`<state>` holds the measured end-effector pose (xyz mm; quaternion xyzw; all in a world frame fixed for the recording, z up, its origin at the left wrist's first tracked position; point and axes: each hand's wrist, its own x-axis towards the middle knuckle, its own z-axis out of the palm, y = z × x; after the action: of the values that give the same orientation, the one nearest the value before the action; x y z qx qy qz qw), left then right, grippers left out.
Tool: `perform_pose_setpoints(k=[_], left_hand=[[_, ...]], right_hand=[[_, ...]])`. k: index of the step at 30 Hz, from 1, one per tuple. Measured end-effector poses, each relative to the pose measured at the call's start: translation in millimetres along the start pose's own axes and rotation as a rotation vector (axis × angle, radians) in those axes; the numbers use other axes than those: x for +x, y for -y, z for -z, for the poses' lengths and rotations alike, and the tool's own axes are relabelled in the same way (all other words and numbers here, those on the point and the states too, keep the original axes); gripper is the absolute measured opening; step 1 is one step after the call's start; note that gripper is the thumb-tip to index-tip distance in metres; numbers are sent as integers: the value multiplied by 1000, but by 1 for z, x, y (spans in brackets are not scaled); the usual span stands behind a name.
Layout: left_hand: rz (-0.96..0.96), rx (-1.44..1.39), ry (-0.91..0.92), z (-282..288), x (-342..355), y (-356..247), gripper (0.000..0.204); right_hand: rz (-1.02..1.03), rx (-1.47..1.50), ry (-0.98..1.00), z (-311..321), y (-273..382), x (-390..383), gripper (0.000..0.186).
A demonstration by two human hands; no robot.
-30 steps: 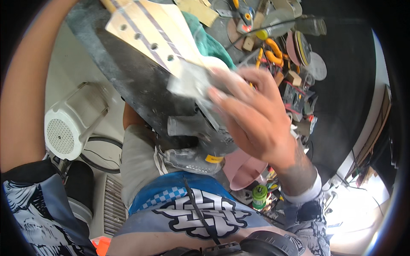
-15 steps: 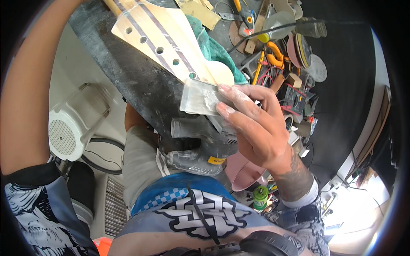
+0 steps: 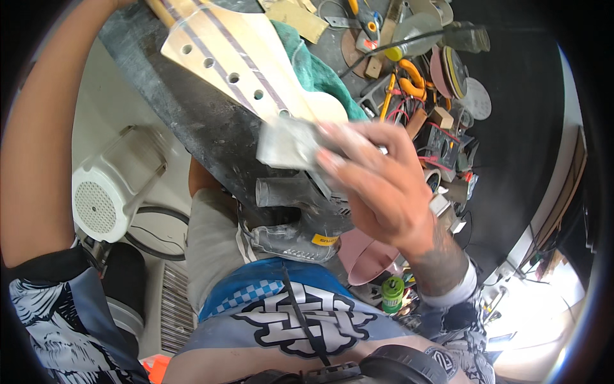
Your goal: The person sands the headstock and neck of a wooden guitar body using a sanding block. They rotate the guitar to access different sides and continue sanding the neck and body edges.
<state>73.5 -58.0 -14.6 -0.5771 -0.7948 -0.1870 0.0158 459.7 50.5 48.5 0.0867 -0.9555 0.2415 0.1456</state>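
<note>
My right hand (image 3: 384, 185), fingertips white with dust, pinches a dusty, translucent rectangular block (image 3: 284, 144). Motion blurs the block and fingers. The block overlaps the near edge of a pale wooden guitar headstock (image 3: 256, 57) in the picture; whether they touch I cannot tell. Dark stripes run along the headstock, and a row of round holes lines one edge. A green cloth (image 3: 320, 70) lies under its far side. At the top left edge only a bit of my left hand (image 3: 121, 2) shows beside the guitar neck (image 3: 163, 9); its fingers are out of frame.
Below the block, a dark power sander (image 3: 300, 224) sits at the edge of the dark bench (image 3: 192, 109). Pliers (image 3: 368, 25), sanding discs (image 3: 451, 70), cables and wood scraps crowd the right. A white stool (image 3: 102, 205) stands left; a pink container (image 3: 368, 256) and green can (image 3: 392, 294) are nearer.
My right hand and the block have shifted slightly left and are now blurred. In the picture, the headstock has moved a little left and up.
</note>
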Motion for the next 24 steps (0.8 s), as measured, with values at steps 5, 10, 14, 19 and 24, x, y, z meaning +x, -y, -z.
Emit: perform_pose_setpoints(k=[5,10,14,19,24], left_hand=[[-30,9,-70,0,-4,-14,44],[-3,-91,-23,2,-4,-27,44],[1,-12,-14,2,2,-5,46],[-22,-41,19,-3,5,-4,48],[54,-73,17,-1,3,-6,46]], right_hand=[[-2,31,-17,-8,-5,23,37],[-69,19,14,6,14,9,37],[-73,31,-22,-5,0,25,35],[-56,38,-3,-1,-3,20,39],[-45,3,1,24,-6,9,37]])
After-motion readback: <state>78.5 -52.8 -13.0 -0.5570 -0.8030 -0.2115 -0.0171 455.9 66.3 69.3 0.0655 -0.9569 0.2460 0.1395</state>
